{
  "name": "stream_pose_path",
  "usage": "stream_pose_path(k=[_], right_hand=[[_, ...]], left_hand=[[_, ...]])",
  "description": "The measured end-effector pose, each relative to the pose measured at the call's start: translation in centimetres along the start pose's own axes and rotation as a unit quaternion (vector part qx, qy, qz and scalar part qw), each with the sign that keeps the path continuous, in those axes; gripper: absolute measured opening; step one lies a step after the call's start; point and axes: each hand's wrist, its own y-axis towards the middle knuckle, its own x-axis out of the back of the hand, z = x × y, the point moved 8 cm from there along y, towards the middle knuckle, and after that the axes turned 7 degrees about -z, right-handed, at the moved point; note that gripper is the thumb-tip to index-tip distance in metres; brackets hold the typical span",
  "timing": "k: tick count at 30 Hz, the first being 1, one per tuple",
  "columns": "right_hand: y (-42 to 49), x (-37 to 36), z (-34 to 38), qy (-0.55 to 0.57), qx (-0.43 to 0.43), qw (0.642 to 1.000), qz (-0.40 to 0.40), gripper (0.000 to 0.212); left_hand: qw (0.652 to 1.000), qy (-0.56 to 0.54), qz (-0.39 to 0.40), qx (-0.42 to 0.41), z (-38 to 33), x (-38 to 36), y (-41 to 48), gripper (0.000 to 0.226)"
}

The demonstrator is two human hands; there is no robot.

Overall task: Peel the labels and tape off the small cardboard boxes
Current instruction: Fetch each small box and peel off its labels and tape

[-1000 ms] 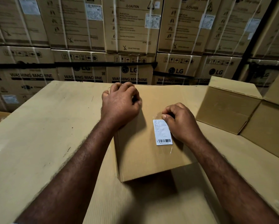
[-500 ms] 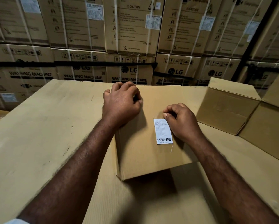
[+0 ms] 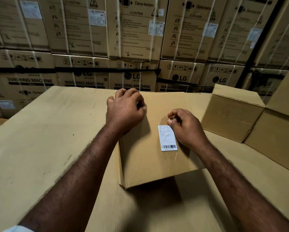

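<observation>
Hands on a small cardboard box (image 3: 148, 164)
My left hand (image 3: 125, 111) clenched its far corner; my right hand (image 3: 187, 129) pinched clear tape (image 3: 163, 122) at the top edge of the white label (image 3: 167, 138).

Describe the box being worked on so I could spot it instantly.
Before the wall of washing-machine cartons lies a broad cardboard surface. The small box sits in its middle, under the left hand and right hand. Unlike the plain boxes to its right, it carries a white barcode label.
</observation>
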Motion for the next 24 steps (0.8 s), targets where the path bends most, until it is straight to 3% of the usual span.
stream_pose_path(k=[8,13,19,24], right_hand=[[-1.5,0.2,0.0,-0.005,0.068,0.995,-0.074,0.019],[-2.0,0.4,0.2,-0.002,0.086,0.993,-0.080,0.015],[-1.7,1.0,-0.8,0.087,0.025,0.993,-0.073,0.014],[-1.3,1.8,-1.0,0.062,-0.003,0.993,-0.103,0.013]], left_hand=[[1.000,0.001,-0.003,0.002,0.1,-0.2,-0.1,0.022],[1.000,0.000,-0.004,0.003,0.0,-0.2,-0.2,0.023],[1.000,0.000,-0.006,0.003,0.0,-0.1,-0.2,0.026],[1.000,-0.003,-0.009,0.001,0.0,0.0,-0.4,0.024]])
